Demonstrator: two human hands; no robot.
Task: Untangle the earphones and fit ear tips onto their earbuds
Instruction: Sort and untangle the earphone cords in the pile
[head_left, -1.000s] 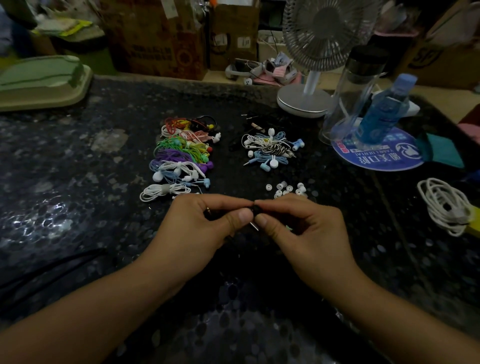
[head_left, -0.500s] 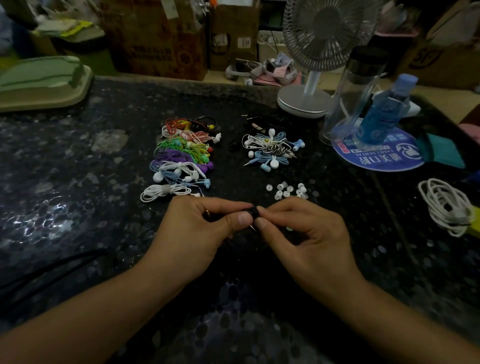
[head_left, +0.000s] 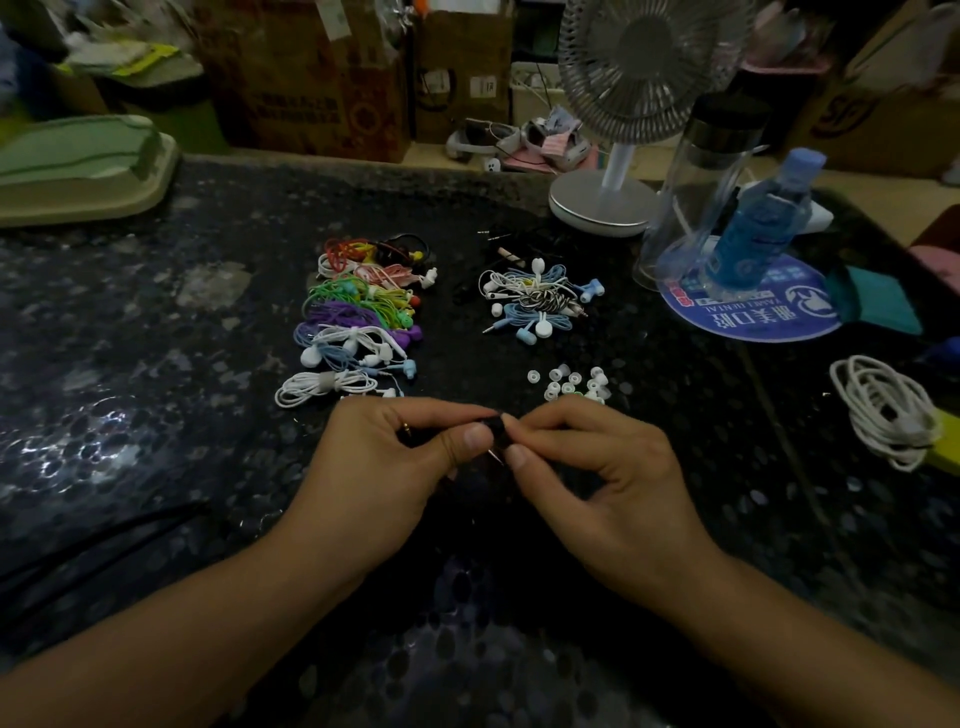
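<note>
earphones (head_left: 496, 434), small and black, sit pinched between the left hand (head_left: 384, 467) and right hand (head_left: 597, 478) above a dark speckled table (head_left: 156, 364); coloured bundles (head_left: 358, 317), a fan (head_left: 623, 104) and boxes (head_left: 311, 78) lie beyond.

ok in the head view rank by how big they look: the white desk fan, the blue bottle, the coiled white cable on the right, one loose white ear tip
1. white desk fan
2. blue plastic bottle, coiled white cable: look alike in extent, unsure since the cable lies nearer the camera
3. loose white ear tip, smallest
</note>
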